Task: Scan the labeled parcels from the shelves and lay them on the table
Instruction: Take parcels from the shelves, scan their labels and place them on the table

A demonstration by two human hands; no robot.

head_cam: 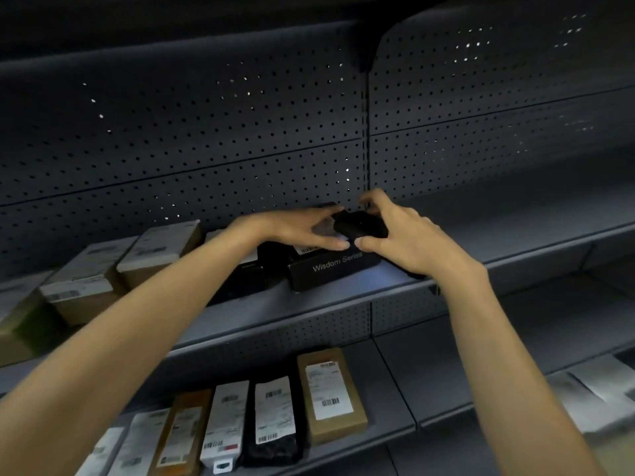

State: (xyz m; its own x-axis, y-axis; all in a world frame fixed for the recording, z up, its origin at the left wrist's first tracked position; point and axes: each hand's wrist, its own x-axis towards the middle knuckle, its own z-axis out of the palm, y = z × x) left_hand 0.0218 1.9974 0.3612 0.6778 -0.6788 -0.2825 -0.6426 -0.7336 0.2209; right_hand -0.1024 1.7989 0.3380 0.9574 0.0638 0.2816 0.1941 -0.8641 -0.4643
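On the upper shelf (498, 231), the black "Wisdom Series" parcel (331, 269) is steadied by the spread, straight fingers of the left hand (292, 228) while a small black scanner (360, 225) is gripped in the curled right hand (412, 242), so the partly covered label (307, 250) could be misread.

This is a dimly lit stockroom or shop storage aisle. Dark grey metal shelving fills the view, with perforated back panels (206, 132) spanning 9 to 3 o'clock. An upper shelf (536, 214) crosses the middle and a lower shelf (395, 383) lies toward 6 o'clock. Both hold boxed parcels bearing printed barcode labels: brown cartons (82, 290) at 9 o'clock and a row of flat packs (275, 410) at 6 o'clock. At centre the right hand (409, 242) grips a black scanner (360, 225).
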